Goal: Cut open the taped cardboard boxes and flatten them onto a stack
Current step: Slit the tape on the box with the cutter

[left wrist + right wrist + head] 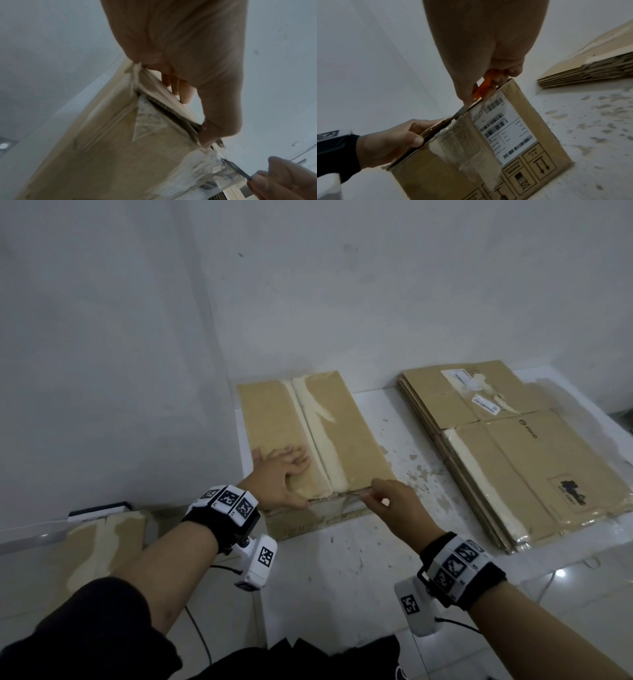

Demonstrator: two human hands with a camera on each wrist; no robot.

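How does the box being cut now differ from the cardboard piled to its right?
The box stands as a closed box with tape along its top seam; the pile is cardboard lying flat in layers. The left hand presses on the box top with its thumb at the near edge, and the right hand holds an orange-handled cutter with its blade at that edge; nothing touches the pile. Both are brown cardboard with tape and labels, on the same white surface.

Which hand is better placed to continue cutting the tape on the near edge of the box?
The right hand: it holds the orange-handled cutter with the blade at the taped edge. The left hand rests on the box top, steadying it.
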